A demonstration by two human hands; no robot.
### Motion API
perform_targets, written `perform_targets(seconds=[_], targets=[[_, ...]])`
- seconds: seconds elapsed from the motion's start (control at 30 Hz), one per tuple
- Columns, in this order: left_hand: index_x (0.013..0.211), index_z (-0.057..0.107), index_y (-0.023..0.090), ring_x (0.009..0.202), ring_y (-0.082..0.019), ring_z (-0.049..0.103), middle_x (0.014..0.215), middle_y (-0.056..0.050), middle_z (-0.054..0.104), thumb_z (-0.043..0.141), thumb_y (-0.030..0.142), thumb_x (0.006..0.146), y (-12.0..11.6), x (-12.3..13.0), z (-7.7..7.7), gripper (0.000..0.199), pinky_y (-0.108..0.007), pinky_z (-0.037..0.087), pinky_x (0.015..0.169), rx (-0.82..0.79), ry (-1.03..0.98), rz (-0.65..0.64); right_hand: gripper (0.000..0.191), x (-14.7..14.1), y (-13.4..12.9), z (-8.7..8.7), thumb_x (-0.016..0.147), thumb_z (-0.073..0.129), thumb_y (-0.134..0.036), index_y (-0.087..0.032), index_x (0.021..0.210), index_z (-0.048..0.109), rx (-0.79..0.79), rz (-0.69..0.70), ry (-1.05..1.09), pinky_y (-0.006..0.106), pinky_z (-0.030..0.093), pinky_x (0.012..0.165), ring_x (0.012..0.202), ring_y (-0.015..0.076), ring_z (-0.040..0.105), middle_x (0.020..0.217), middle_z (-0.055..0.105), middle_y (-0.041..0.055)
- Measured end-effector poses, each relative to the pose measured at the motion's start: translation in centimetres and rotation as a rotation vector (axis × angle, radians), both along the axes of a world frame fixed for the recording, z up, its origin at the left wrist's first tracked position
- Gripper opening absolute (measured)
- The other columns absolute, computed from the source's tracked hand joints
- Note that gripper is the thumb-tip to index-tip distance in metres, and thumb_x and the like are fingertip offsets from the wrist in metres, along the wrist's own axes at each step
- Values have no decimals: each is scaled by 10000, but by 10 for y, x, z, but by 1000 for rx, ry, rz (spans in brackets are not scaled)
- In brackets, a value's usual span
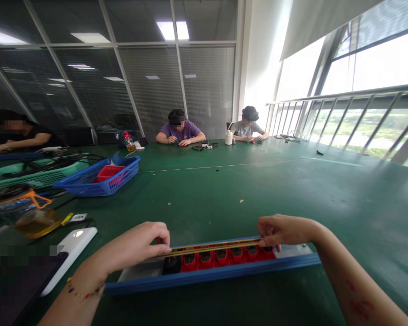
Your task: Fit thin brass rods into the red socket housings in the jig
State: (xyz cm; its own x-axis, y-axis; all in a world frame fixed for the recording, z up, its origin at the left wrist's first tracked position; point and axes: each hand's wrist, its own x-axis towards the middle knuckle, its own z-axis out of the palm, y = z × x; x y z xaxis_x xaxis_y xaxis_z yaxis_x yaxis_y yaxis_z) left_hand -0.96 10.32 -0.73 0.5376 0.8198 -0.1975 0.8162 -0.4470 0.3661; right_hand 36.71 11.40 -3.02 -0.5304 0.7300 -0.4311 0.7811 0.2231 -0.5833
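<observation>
A long blue housing with a row of red-and-black socket modules lies across the table in front of me, like an uncovered power strip. A thin brass-coloured strip stretches lengthwise over the modules. It looks doubled; whether it is one piece or two I cannot tell. My left hand pinches its left end between thumb and fingers, over the black module. At the other end, my right hand has its fingers closed on the strip above the last red module. Whether the strip rests in the modules is unclear.
To my left are a white device, a jar of amber liquid with an orange handle, a blue basket holding a red box, and a green basket with cables. Several people sit around the green table.
</observation>
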Motion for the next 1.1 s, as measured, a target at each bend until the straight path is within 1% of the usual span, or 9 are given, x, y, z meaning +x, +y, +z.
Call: perform_targets(seconds=[0.07,0.17,0.33,0.5,0.6,0.8,0.87,1.0,1.1], targets=[[695,615,223,723,-136,532,786,9,599,453,403,774,0,2,3,255,-205,342,632,60,-15,20,443,-1,0,1,705,528,-588,-180,877,513,0,-6,-10,230,423,517,605,162,608,753,658,35],[744,620,231,667,-134,520,773,5,605,424,453,787,0,2,8,299,-211,345,590,140,-29,88,460,0,0,2,697,530,-599,-181,888,517,-4,-6,-13,235,429,533,611,167,610,743,663,36],[809,619,250,791,-174,520,866,-12,619,421,508,787,2,-10,15,326,-234,368,667,443,-36,169,471,12,2,5,710,507,-609,-163,855,549,-17,-14,19,244,444,553,621,172,612,761,667,55],[838,605,243,830,-182,515,915,-19,620,415,496,793,16,-19,7,320,-243,373,692,582,-43,237,451,23,5,3,724,512,-580,-156,860,584,-24,-25,29,243,442,554,618,173,606,755,666,58],[821,601,238,790,-171,522,882,-15,620,417,472,795,28,-17,-6,299,-245,368,672,560,-13,242,453,26,6,0,722,523,-568,-149,878,598,-20,-14,37,235,434,534,623,172,596,733,650,53],[765,594,222,732,-152,543,818,-8,613,415,388,804,46,-6,-41,247,-237,363,630,411,23,232,467,26,7,-2,726,516,-565,-140,873,640,38,29,63,219,403,510,595,144,534,691,611,28],[760,594,223,716,-148,548,816,-6,616,416,362,802,49,-2,-51,230,-237,365,621,357,33,236,464,26,7,-1,737,497,-566,-143,845,656,90,33,69,222,397,529,604,141,517,682,602,19],[780,596,227,751,-151,556,842,-7,622,430,299,792,53,1,-67,181,-244,383,665,282,47,226,480,26,9,2,748,466,-578,-143,805,658,229,-14,96,232,391,572,629,142,489,681,574,18],[787,597,228,770,-153,557,856,-10,619,439,264,781,54,0,-75,163,-251,393,688,234,43,217,469,26,10,6,761,445,-581,-146,772,619,275,-84,146,234,386,565,609,132,462,646,526,5]])
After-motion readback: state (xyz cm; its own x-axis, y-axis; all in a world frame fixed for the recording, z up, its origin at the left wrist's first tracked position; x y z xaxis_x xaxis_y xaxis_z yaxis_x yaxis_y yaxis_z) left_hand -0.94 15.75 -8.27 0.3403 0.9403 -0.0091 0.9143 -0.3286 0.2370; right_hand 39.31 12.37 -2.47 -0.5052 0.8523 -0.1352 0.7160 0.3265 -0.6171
